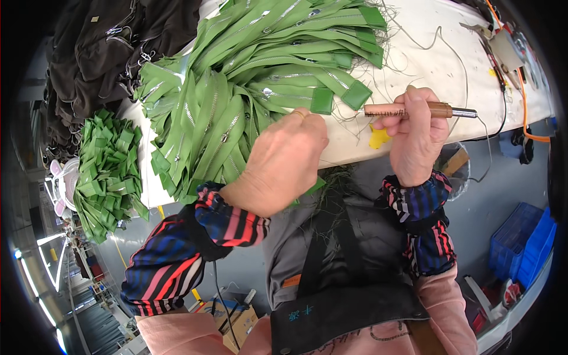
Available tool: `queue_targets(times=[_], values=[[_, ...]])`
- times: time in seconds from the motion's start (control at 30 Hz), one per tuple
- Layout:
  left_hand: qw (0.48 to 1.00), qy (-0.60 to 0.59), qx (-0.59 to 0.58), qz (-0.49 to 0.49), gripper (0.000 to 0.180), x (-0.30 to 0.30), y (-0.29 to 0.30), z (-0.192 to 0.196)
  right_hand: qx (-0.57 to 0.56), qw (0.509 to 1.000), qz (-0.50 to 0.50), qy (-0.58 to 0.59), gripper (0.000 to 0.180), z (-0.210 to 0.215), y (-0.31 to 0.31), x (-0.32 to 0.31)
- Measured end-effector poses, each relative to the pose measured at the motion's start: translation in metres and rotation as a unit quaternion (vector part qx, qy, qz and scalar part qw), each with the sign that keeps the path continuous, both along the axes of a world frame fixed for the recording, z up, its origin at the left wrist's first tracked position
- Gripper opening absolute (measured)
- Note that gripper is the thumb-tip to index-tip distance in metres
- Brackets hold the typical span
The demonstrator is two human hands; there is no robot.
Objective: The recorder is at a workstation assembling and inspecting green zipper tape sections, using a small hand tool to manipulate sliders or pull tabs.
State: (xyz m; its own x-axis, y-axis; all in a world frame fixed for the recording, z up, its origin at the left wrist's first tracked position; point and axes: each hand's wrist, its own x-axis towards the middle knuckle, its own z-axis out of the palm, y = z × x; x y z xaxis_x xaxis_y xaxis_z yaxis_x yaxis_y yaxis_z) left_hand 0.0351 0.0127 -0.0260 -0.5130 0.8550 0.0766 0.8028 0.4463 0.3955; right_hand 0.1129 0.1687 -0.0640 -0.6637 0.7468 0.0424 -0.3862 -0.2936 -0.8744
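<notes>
My left hand [290,160] is closed, with its fingers curled over the front edge of the table beside a heap of green zippers [231,100]. What its fingertips hold is hidden under the hand. Dark green end tabs [322,101] lie just beyond the knuckles, and a green corner [318,186] shows below the hand. Raised to the right, my right hand [417,133] grips a pen-shaped electric tool [384,110], copper-brown with a silver back end and a cord. It points left toward the tabs, apart from them.
A bundle of green tabbed strips [109,174] hangs at the left, under dark garments [94,53]. Loose threads and a cord lie on the white table [414,65]. Tools [503,53] crowd its far right. Blue crates [520,242] stand on the floor, right.
</notes>
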Motion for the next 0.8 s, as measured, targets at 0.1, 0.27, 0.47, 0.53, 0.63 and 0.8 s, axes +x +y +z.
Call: queue_targets(times=[0.1, 0.27, 0.47, 0.53, 0.63, 0.8], values=[[0.995, -0.093, 0.024, 0.017, 0.005, -0.009, -0.005, 0.011, 0.003, 1.0, 0.016, 0.01, 0.017, 0.005, -0.003, -0.002], [0.983, -0.181, 0.02, 0.027, 0.009, -0.018, -0.006, 0.009, 0.055, 0.997, 0.053, -0.027, 0.019, 0.007, -0.006, -0.001], [0.98, -0.198, 0.018, 0.023, 0.012, -0.02, -0.006, 0.006, 0.084, 0.984, 0.124, -0.097, 0.017, 0.011, -0.012, -0.001], [0.979, -0.202, 0.015, 0.026, 0.012, -0.021, -0.006, 0.007, 0.095, 0.98, 0.136, -0.113, 0.017, 0.012, -0.014, -0.003], [0.979, -0.199, 0.02, 0.024, 0.014, -0.021, -0.008, 0.009, 0.104, 0.972, 0.159, -0.134, 0.016, 0.015, -0.015, -0.005], [0.981, -0.193, 0.035, 0.014, 0.014, -0.022, -0.009, 0.003, 0.121, 0.968, 0.173, -0.135, 0.015, 0.012, -0.016, -0.007]])
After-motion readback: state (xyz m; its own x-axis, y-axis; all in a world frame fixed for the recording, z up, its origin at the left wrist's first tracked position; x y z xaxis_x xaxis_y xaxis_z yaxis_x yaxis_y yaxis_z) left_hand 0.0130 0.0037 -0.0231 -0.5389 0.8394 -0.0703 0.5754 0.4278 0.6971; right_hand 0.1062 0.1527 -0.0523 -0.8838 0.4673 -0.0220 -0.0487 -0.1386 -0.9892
